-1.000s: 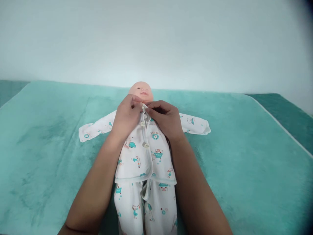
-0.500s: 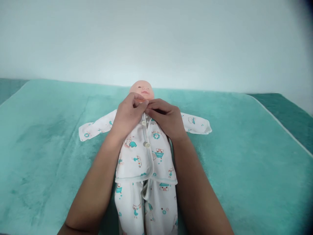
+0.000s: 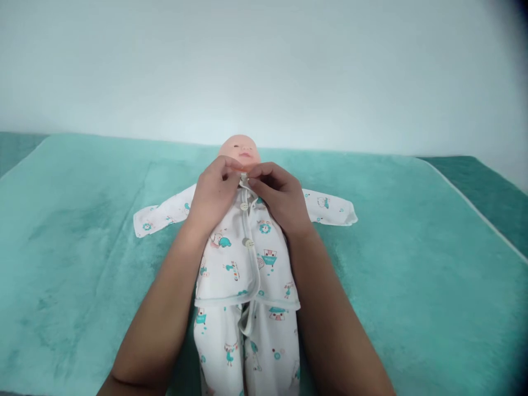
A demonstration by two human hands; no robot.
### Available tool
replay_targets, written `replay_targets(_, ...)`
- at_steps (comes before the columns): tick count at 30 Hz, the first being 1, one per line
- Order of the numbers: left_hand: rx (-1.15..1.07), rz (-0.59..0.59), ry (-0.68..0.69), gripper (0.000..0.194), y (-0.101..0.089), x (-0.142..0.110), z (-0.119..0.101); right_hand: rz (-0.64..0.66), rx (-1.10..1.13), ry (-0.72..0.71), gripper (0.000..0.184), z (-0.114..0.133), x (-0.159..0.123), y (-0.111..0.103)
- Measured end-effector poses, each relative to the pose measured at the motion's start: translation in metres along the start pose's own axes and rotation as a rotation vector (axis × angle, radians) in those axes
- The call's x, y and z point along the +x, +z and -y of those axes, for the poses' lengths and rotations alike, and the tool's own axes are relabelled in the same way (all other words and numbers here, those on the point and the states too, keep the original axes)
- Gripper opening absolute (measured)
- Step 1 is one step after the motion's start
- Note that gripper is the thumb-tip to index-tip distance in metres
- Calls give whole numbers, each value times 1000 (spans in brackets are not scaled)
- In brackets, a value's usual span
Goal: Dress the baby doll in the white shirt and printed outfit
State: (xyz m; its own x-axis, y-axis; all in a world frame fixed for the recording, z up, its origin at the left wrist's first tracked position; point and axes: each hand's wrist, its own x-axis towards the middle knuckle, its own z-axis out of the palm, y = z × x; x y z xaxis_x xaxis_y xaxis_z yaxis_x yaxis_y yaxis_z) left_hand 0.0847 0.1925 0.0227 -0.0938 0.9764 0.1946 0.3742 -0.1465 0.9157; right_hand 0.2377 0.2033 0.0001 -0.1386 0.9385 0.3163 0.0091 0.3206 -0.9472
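A baby doll lies on its back, wearing a white printed jacket and matching trousers. Both hands meet at the jacket's collar, just below the doll's chin. My left hand pinches the collar edge from the left side. From the right, my right hand pinches the other collar edge, thumb and fingertips close together. Between the fingertips a pale bit of the collar shows. Below them, an upper button and a lower button sit along the front seam. The fingers partly cover the doll's neck.
A teal plush blanket lies under the doll. Darker green fabric shows at the right and far left edges. A pale wall rises behind. The jacket's sleeves stretch out to both sides.
The fingertips of my two hands have moved slightly apart, baring a pale part of the collar between them. The doll and its clothes lie almost the same.
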Motion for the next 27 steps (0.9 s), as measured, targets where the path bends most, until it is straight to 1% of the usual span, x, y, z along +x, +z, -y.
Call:
replay_targets(2, 118, -23, -11, 20, -3, -2, -5, 12, -92, 67, 11, 11, -2, -5)
replay_targets(4, 255, -10, -12, 17, -10, -6, -15, 120, -242, 162, 18, 29, -5, -13)
replay_targets(6, 359, 52, -8, 12, -19, -12, -27, 279, -396, 248, 26, 47, -10, -22)
replay_targets(7, 387, 93, -10, 11, -25, -15, -34, 342, -455, 277, 29, 54, -12, -25)
replay_targets(8, 402, 141, -18, 15, -30, -19, -40, 374, -498, 296, 31, 60, -13, -27)
replay_targets(11, 399, 315, -52, 25, -41, -28, -52, 351, -588, 304, 35, 68, -16, -23)
replay_targets(13, 390, 398, -44, 26, -45, -31, -54, 327, -632, 279, 35, 68, -17, -15)
replay_targets(16, 399, 422, -10, 19, -48, -33, -50, 320, -678, 255, 28, 66, -16, -5)
replay_targets(17, 404, 426, 2, 17, -48, -33, -49, 300, -700, 252, 27, 66, -15, -3)
replay_targets(19, 408, 435, 28, 14, -48, -31, -45, 246, -746, 242, 32, 65, -14, -1)
replay_targets(21, 396, 447, 39, 14, -47, -30, -43, 228, -755, 226, 38, 66, -15, -3)
replay_targets(24, 353, 464, 21, 15, -46, -29, -40, 296, -734, 222, 42, 71, -21, -8)
replay_targets(27, 260, 477, -20, 17, -48, -32, -33, 343, -819, 216, 35, 81, -33, -7)
